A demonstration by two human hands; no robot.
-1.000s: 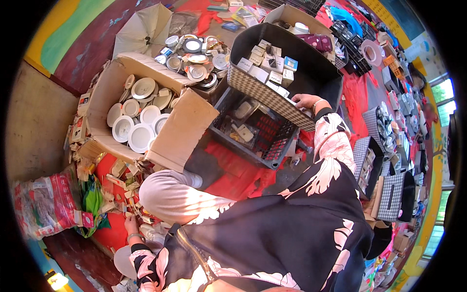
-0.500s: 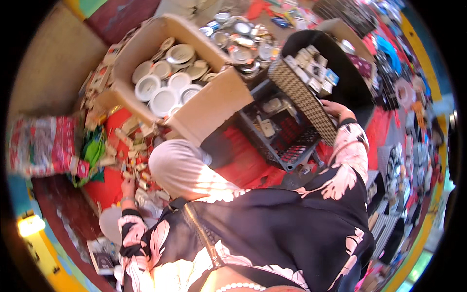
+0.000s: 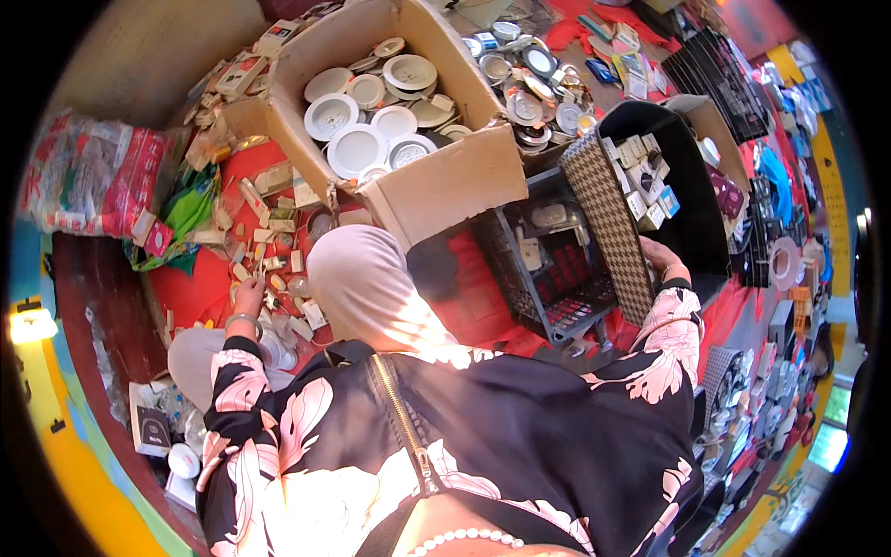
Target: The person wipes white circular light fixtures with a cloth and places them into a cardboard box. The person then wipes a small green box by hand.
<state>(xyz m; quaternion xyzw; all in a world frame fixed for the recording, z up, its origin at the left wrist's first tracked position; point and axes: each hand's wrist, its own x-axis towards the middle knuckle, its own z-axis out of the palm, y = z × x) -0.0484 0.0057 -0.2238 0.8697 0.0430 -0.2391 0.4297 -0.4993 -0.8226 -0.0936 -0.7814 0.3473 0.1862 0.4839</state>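
My left hand (image 3: 248, 299) is low over a scatter of small pale switch-like pieces (image 3: 269, 223) on a red cloth (image 3: 186, 290). Its fingers are drawn together at a small piece, too small to make out. On the other side, my right hand (image 3: 661, 257) is closed on the near rim of a black box (image 3: 691, 218) with a houndstooth-patterned side (image 3: 608, 227). The box leans tilted against a black plastic crate (image 3: 557, 327). Several small white cartons (image 3: 640, 172) lie inside the box.
A large open cardboard box (image 3: 445, 190) of round white light fittings (image 3: 357, 150) stands ahead. More round fittings (image 3: 529, 93) are heaped beyond it. At far left sits a red-and-white plastic bag (image 3: 97, 176). Mixed goods (image 3: 761, 362) crowd the right side.
The whole view has turned clockwise. My right hand keeps its hold on the black box, and my left hand is still among the small pieces.
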